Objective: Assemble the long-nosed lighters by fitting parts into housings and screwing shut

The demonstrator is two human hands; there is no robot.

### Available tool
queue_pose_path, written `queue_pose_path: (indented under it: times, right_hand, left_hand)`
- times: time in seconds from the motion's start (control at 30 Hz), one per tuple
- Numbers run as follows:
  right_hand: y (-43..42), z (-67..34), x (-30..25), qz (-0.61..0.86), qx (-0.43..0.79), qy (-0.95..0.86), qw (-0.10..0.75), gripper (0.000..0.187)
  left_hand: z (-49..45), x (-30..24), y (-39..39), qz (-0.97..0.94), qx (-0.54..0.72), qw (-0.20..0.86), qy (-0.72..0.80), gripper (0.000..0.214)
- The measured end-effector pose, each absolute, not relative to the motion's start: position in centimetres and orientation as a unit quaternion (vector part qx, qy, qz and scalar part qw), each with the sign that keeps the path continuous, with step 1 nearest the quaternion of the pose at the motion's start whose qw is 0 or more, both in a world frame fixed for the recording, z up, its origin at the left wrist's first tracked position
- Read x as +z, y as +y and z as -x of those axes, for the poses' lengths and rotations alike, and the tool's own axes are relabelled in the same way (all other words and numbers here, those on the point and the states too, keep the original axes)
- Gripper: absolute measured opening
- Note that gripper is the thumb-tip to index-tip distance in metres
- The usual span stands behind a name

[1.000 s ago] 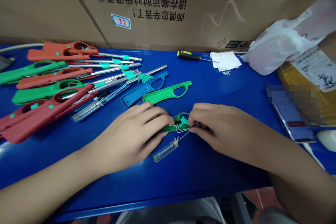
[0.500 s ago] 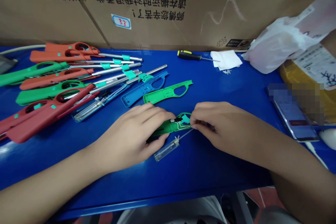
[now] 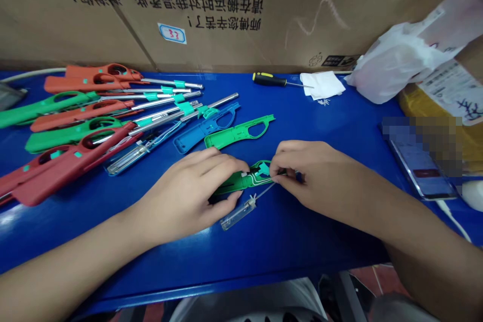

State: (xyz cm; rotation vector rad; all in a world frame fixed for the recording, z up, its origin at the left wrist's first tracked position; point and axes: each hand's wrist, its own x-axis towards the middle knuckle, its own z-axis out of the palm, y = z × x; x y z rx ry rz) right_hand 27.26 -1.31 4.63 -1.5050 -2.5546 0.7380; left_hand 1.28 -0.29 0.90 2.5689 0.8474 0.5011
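My left hand [image 3: 199, 188] grips the back of a green lighter shell half [image 3: 238, 182], thumb on its near side and fingers over the far side. A teal trigger [image 3: 263, 168], a dark part and a white wire lie inside the shell. At its front end my right hand [image 3: 302, 171] is closed in a pinch; what sits between its fingertips is mostly hidden, perhaps the wire or thin tube. A clear fuel tank [image 3: 238, 214] lies on the table just below, its thin tube running up toward the right fingertips. Beyond are another green shell half [image 3: 241, 132] and a blue one [image 3: 206, 128].
Several long-necked lighters [image 3: 75, 115] in red, orange and green lie piled at left on the blue table [image 3: 302, 246]. A screwdriver [image 3: 269, 79] and white tissue [image 3: 322, 85] lie at the back before a cardboard box [image 3: 226, 50]. A phone [image 3: 424, 171] and plastic bag [image 3: 392, 63] are at right.
My right fingertips have shifted very slightly at the shell's front end, and the white wire lies a little closer along the shell. The left hand keeps its hold. The view has tilted slightly.
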Motion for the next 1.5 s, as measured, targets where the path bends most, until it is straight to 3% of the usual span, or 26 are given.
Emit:
queue_pose_path:
  times: [0.2, 0.57, 1.07, 1.5]
  right_hand:
    - [-0.5, -27.3, 4.6, 0.524, 0.245, -0.811, 0.087, 0.011]
    - [-0.5, -25.9, 4.4, 0.575, 0.230, -0.785, 0.022, 0.015]
    - [-0.5, -25.5, 5.2, 0.630, 0.252, -0.735, -0.005, 0.013]
    - [-0.9, -25.4, 4.1, 0.609, 0.296, -0.735, 0.025, 0.009]
  left_hand:
    - [-1.7, 0.6, -0.3, -0.897, 0.221, 0.209, 0.321, 0.022]
    - [-2.7, -0.2, 0.0, -0.881, 0.286, 0.216, 0.310, 0.011]
    - [-2.6, -0.9, -0.1, -0.872, 0.310, 0.223, 0.306, 0.007]
    - [-2.8, -0.9, 0.0, -0.878, 0.326, 0.210, 0.280, 0.007]
